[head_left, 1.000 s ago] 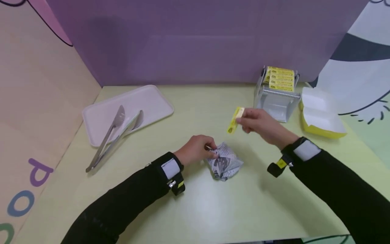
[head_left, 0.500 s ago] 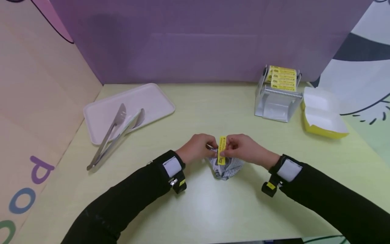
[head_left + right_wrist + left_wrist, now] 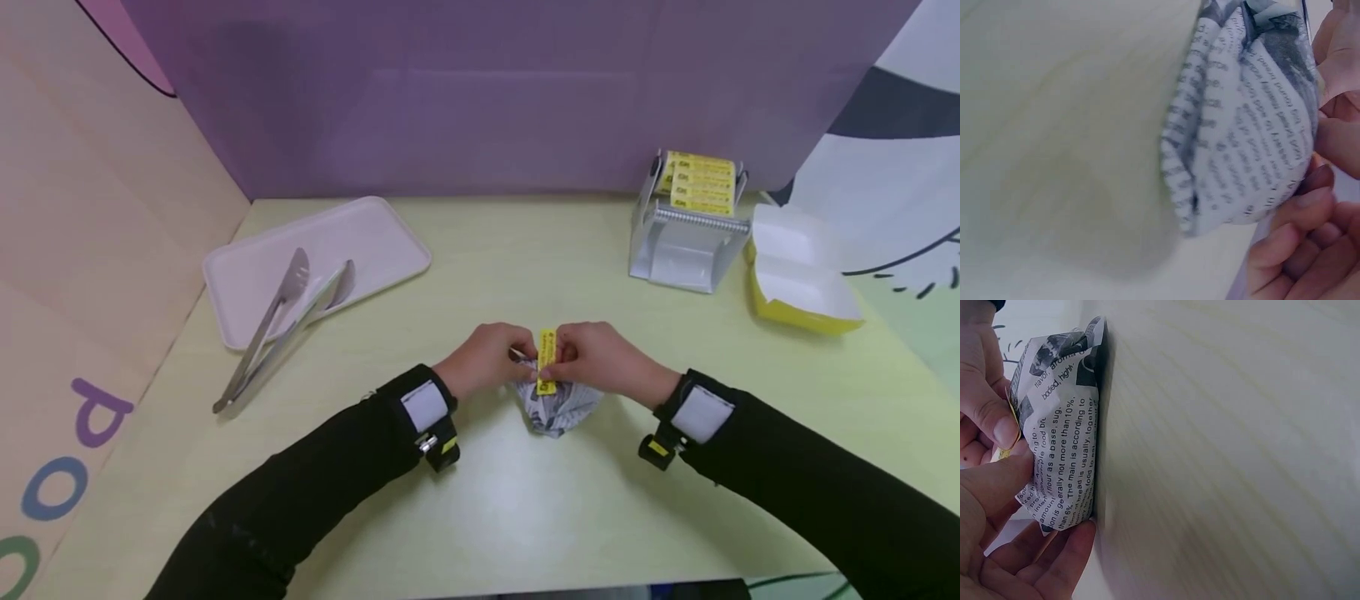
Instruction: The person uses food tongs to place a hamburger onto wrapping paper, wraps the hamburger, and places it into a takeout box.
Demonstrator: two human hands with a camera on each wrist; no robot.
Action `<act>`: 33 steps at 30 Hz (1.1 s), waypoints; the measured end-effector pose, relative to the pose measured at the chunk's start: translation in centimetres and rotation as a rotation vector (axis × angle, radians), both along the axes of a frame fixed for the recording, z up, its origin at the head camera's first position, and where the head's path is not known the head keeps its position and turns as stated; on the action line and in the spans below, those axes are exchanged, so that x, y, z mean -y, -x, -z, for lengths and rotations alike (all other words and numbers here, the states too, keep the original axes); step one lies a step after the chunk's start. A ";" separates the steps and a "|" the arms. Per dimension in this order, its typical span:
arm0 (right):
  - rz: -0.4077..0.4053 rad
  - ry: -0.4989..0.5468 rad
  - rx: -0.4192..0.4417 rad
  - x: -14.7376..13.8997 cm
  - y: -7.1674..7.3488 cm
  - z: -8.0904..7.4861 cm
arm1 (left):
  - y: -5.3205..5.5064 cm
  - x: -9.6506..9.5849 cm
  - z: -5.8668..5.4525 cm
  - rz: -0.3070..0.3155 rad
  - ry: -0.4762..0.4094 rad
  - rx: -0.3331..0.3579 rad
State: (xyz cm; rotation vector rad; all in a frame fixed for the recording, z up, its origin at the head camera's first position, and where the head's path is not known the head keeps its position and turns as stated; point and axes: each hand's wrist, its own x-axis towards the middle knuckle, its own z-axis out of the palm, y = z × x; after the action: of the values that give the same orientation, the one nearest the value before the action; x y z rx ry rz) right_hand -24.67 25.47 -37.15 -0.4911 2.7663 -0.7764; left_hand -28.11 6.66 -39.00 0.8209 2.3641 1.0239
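Note:
A small parcel wrapped in newsprint-patterned paper (image 3: 558, 414) rests on the table in front of me. My left hand (image 3: 491, 358) holds its left side; in the left wrist view the thumb lies on top and curled fingers are at the lower edge. A narrow yellow sticker (image 3: 547, 343) stands lengthwise over the top of the parcel. My right hand (image 3: 600, 354) pinches this sticker between thumb and fingers, pressed close against the wrapping (image 3: 1063, 444). Both thumbs meet near the sticker. In the right wrist view the folded paper side (image 3: 1241, 137) shows, and the sticker is mostly hidden.
At the left, metal tongs (image 3: 281, 321) lean across a pale tray (image 3: 390, 242). A dispenser (image 3: 678, 250) with a roll of yellow stickers (image 3: 703, 185) stands at the back right. Beside it lies an unfolded yellow and white box (image 3: 806, 292). A purple panel (image 3: 480, 108) borders the back.
My right hand has come left and down from near the dispenser, bringing the sticker onto the parcel. My left hand has stayed on the parcel.

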 end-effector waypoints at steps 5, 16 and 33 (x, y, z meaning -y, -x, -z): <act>0.022 -0.110 0.055 0.5 0.2 -0.6 | 0.0 0.0 -0.1 0.004 0.013 -0.003; 0.083 -0.256 0.073 1.2 -0.3 -1.0 | -0.4 0.0 -0.1 0.030 0.034 -0.040; -0.021 -0.279 -0.505 0.2 -2.3 1.0 | 0.4 0.4 -0.9 0.112 0.064 -0.049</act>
State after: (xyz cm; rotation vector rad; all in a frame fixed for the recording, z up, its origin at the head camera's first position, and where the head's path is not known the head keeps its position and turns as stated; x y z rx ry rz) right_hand -22.33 25.24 -38.13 -0.7411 3.2485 -0.2729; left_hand -28.54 6.27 -38.13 0.9523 2.3490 0.8878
